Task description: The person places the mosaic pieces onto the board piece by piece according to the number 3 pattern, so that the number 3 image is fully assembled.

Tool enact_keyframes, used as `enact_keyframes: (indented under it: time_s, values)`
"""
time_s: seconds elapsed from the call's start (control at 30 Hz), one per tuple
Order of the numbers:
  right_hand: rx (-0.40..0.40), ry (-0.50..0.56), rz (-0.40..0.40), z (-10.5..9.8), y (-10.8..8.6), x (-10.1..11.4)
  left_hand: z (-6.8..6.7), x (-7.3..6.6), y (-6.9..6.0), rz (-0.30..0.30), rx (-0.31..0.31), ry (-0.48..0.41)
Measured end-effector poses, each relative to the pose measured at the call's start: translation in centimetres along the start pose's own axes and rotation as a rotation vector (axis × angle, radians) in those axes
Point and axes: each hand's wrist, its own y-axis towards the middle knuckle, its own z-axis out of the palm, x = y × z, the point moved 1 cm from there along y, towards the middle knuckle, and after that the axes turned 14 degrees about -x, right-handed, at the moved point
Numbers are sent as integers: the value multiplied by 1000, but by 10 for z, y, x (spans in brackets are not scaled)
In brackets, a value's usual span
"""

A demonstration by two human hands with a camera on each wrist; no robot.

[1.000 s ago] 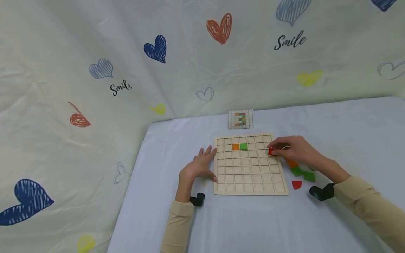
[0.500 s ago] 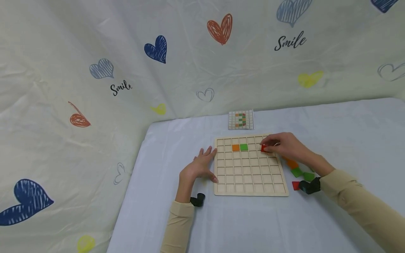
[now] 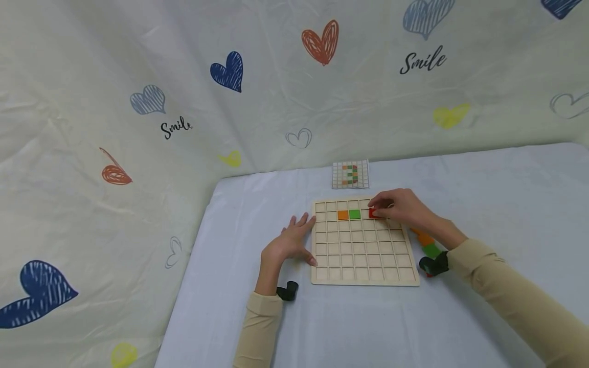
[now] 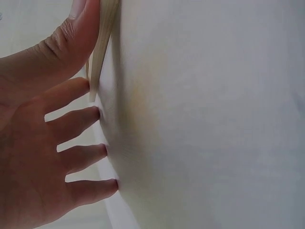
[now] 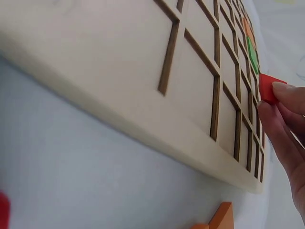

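Note:
A wooden grid board (image 3: pixel 365 260) lies on the white cloth, with an orange square tile (image 3: pixel 342 215) and a green square tile (image 3: pixel 354 214) side by side in one of its upper rows. My right hand (image 3: pixel 401 205) pinches a red tile (image 5: pixel 269 88) between thumb and fingers over that same row, to the right of the green tile. At the board's left edge rests my left hand (image 3: pixel 291 243), fingers spread and mostly straight. In the left wrist view its thumb (image 4: pixel 83 38) touches the board's side and the fingertips touch the cloth.
Behind the board lies a small card (image 3: pixel 350 174) printed with a coloured grid pattern. Loose orange tiles (image 3: pixel 424 238) and a green tile (image 3: pixel 431 250) lie right of the board, partly hidden by the right arm. A patterned cloth wall (image 3: pixel 257 117) rises behind.
My right hand has moved left across the board with the red tile, from its right edge towards the green tile. The left hand has stayed where it was.

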Motion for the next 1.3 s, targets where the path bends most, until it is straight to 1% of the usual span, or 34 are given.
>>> enact_keyframes:
  time_s: [0.13, 0.37, 0.6, 0.87, 0.97, 1.13, 1.2, 1.3]
  values:
    - [11, 1, 9, 5, 5, 0, 0, 0, 0, -1, -2, 8]
    - [25, -5, -40, 9, 9, 0, 1, -3, 1, -19, -1, 20]
    - [18, -23, -28, 9, 10, 4, -1, -5, 1, -13, -6, 25]
    - [5, -35, -53, 14, 11, 6, 1, -4, 2, -11, -9, 22]
    - [2, -53, -90, 17, 10, 7, 1, -5, 1, -17, -12, 18]
    - [-18, -96, -188, 19, 10, 8, 1, -5, 0, -23, -12, 14]
    - [-29, -103, -198, 20, 10, 8, 0, -5, 1, -22, -12, 17]
    - [-37, -98, -179, 21, 9, 9, 1, -5, 1, -17, -11, 23]
